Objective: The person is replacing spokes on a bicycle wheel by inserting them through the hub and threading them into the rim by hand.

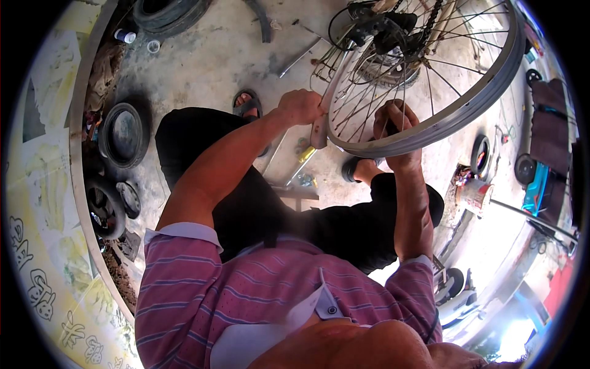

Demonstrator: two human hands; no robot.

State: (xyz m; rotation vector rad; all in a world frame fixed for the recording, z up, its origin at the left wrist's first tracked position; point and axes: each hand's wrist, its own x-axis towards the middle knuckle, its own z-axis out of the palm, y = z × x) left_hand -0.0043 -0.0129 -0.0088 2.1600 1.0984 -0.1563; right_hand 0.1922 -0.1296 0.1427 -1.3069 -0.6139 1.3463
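A bicycle wheel (467, 120), tireless with a bare silver rim and thin spokes, stands tilted in front of me. At its left edge my left hand (301, 107) is closed against a curved grey metal strip that looks like a mudguard (319, 132). The strip runs up along the rim toward the hub. My right hand (398, 126) reaches past the lower rim in among the spokes. Its fingers are curled and pinched together. What sits between those fingertips is too small to make out. A chain and dark hub parts (393, 31) show above the hands.
Loose tires (125, 135) lie along the left wall. A long metal rod (300, 58) and a yellow-handled tool (304, 155) are on the concrete floor near my feet. A pale bucket (474, 195) stands to the right, beside another small tire (480, 154).
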